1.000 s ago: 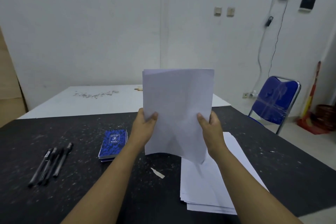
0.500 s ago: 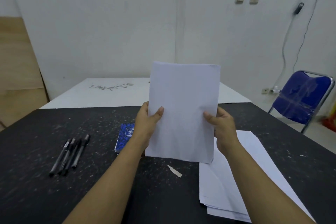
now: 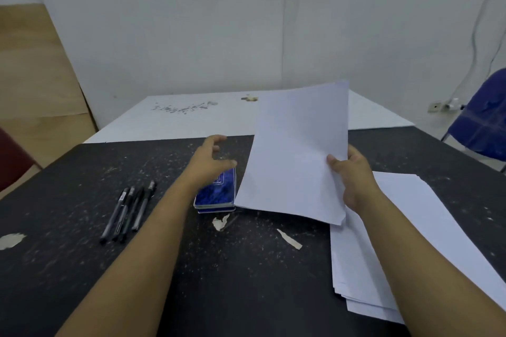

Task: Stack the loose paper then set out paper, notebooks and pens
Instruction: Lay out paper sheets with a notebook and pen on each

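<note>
Paper sheaf (image 3: 295, 156) at frame centre is pinched along its right edge by the right hand (image 3: 353, 180) only, thumb on the front. Left hand (image 3: 210, 161) hovers empty just left of it, fingers loosely spread, over the blue notebooks (image 3: 216, 195).

Risk: w/ a one-sided grip the thin sheets will prob. sag or fan apart, & the low corner could brush the notebooks and skew them.

Rest of the paper lies as a rough stack (image 3: 405, 227) at lower right, edges uneven. Pens (image 3: 128, 213) lie side by side at centre left.

Surface: black tabletop (image 3: 246, 282), scuffed & speckled w/ white flecks. Torn scraps (image 3: 289, 239) near the middle could catch a sheet. Behind it a white board (image 3: 219, 120), then plain white wall. Wood panel (image 3: 32, 76) at upper left, blue chair (image 3: 482, 123) at the right edge.
</note>
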